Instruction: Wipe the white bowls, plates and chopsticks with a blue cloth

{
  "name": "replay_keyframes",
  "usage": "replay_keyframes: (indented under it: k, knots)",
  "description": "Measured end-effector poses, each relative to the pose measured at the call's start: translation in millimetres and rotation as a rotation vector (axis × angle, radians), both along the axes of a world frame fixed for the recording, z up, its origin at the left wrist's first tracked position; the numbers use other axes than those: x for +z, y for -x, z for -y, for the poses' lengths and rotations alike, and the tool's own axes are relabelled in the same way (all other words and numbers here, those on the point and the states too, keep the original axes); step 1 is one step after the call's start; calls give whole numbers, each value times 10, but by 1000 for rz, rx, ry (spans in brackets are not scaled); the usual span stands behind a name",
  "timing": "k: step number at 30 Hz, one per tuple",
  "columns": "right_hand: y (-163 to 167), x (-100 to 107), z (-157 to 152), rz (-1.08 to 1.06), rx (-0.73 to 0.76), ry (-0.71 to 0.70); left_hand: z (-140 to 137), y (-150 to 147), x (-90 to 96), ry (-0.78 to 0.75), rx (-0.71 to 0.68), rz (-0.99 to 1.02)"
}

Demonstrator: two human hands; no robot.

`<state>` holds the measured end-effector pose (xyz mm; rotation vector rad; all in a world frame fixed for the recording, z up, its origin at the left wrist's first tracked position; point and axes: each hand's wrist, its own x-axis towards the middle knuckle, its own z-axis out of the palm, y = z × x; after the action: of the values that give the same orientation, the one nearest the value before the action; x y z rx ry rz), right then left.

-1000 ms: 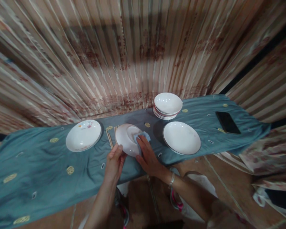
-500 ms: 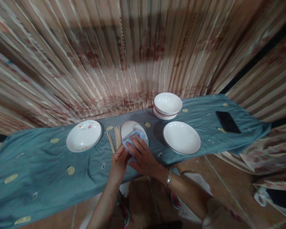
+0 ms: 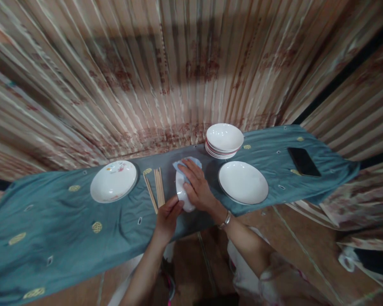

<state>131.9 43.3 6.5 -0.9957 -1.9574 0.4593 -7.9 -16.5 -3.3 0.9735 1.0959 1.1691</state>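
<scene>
A white bowl, tilted on its side, is between my hands over the middle of the cloth-covered table. My left hand pinches its near rim between thumb and fingers. Pressed against the bowl's outer side and upper edge is a light blue cloth, with my right hand closed over it. Part of the bowl and most of the cloth are hidden under the right fingers. Just left of the bowl lie several wooden chopsticks.
To the left sits a floral-rimmed white plate. On the right are a dark-rimmed white plate and, behind it, a stack of white bowls. A black phone lies farther right on the teal tablecloth. Striped curtains hang behind.
The bowl has turned from facing up to standing on its side. My right hand and the blue cloth have moved up and right onto its outer side; my left hand has shifted slightly right.
</scene>
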Motion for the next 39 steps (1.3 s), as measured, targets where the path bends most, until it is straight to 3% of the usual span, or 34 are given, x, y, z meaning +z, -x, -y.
replay_keyframes:
  k: [10, 23, 32, 39]
  knots:
    - [-101, -294, -288, -334, -129, 238, 13, 8, -16, 10, 9, -10]
    - [-83, -583, -285, -427, -174, 359, -23, 27, 36, 46, 37, 90]
    - [-40, -785, -110, -411, -170, 403, -103, 95, 2, 111, 189, 279]
    - [0, -799, 199, -309, -162, 382, -165, 108, 2, 157, 252, 424]
